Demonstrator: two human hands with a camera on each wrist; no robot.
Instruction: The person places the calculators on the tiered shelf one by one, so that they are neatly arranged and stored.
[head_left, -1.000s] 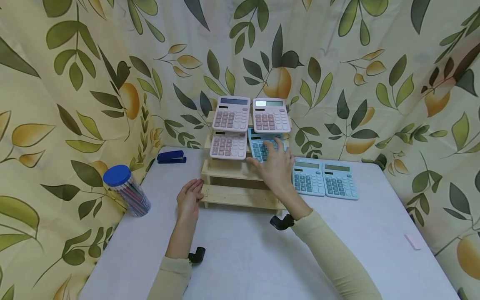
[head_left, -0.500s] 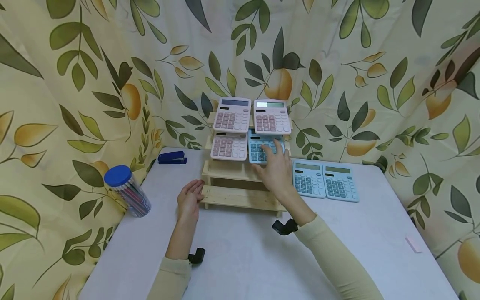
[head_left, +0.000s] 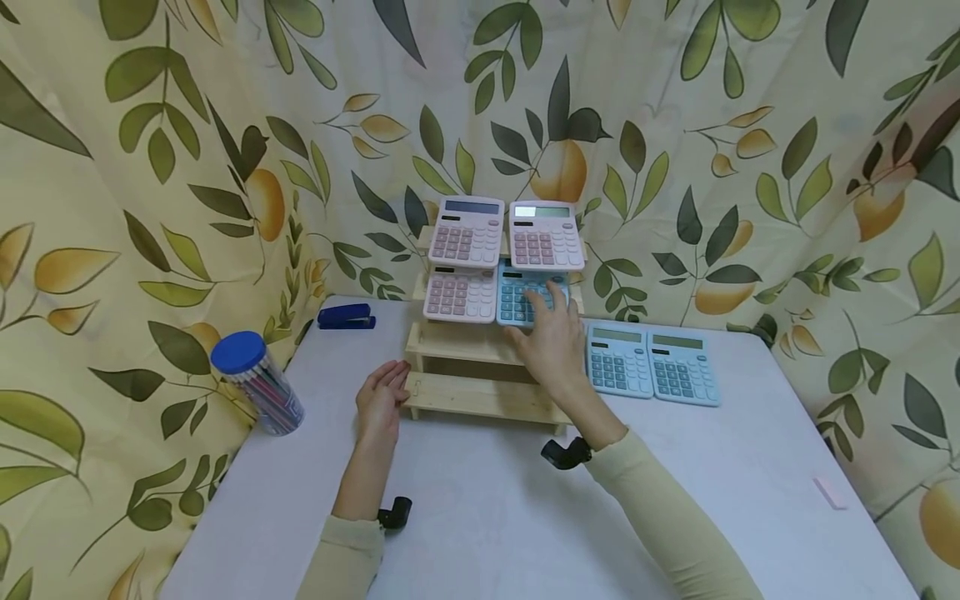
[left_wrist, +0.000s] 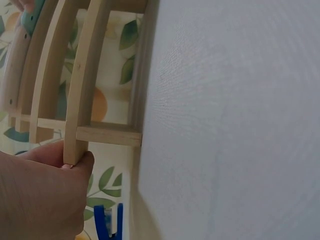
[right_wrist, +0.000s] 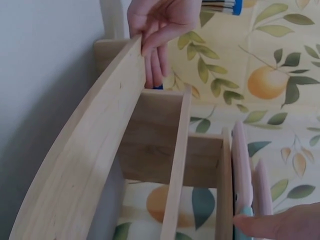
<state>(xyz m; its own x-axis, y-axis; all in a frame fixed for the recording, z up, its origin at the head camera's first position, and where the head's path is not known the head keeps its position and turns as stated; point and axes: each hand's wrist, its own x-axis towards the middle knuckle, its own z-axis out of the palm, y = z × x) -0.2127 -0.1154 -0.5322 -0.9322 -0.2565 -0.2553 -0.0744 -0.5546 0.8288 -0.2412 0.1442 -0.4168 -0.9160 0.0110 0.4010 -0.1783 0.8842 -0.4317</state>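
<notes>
A tiered wooden stand point(head_left: 480, 393) faces me on the table. My left hand point(head_left: 381, 400) pinches the left end of its lowest board, thumb and fingers on either side of the wood point(left_wrist: 75, 150) in the left wrist view. On the third tier up, my right hand point(head_left: 557, 342) lies with spread fingers over the keys of a blue calculator point(head_left: 516, 298), thumb by its lower edge. A pink calculator point(head_left: 460, 296) sits just left of it. Two more pink calculators, left point(head_left: 468, 235) and right point(head_left: 543, 237), lean on the top tier.
Right of the stand, two blue calculators, a near one point(head_left: 618, 362) and a farther one point(head_left: 684, 371), lie side by side. A dark blue stapler point(head_left: 347, 317) and a blue-lidded pen jar point(head_left: 258, 387) are at left. Patterned curtain point(head_left: 645, 125) hangs behind the table.
The blue calculator under my right hand has turned from slightly tilted to straight beside the pink one. My right hand shifted slightly with it; my left hand keeps its hold.
</notes>
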